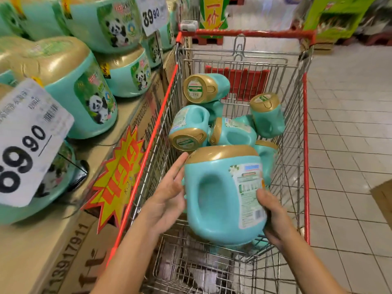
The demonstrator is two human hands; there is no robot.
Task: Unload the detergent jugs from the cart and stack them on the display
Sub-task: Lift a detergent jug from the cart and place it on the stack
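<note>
The held jug (214, 200) hung tilted above the near end of the cart (305, 145), with its gold cap pointing far and its handle hollow facing the person. The right hand (273, 217) gripped its lower right side, thumb pressed on the back label and fingers wrapped out of sight behind. The left hand (169, 192) lay spread against the jug's left flank just below the cap. Its fingers were straight, so it steadied the jug rather than held it.

The main risk looked like a slip. The weight seemed to rest on one hand clamped on a smooth, rounded wall, and the handle was unused. If that grip gave way, the jug would probably drop onto the wire basket or onto the loose jugs (267, 115) lying on their sides in the far half.

The move left to the display (118, 145) would have to clear the cart's red rail, and a low swing could clip it. On the display, the stacked jugs (84, 92) sat on one another's domed caps. A hard or off-centre landing could shove a neighbour or leave the new jug rocking. The price card (27, 141) hanging at the front might also snag.
</note>
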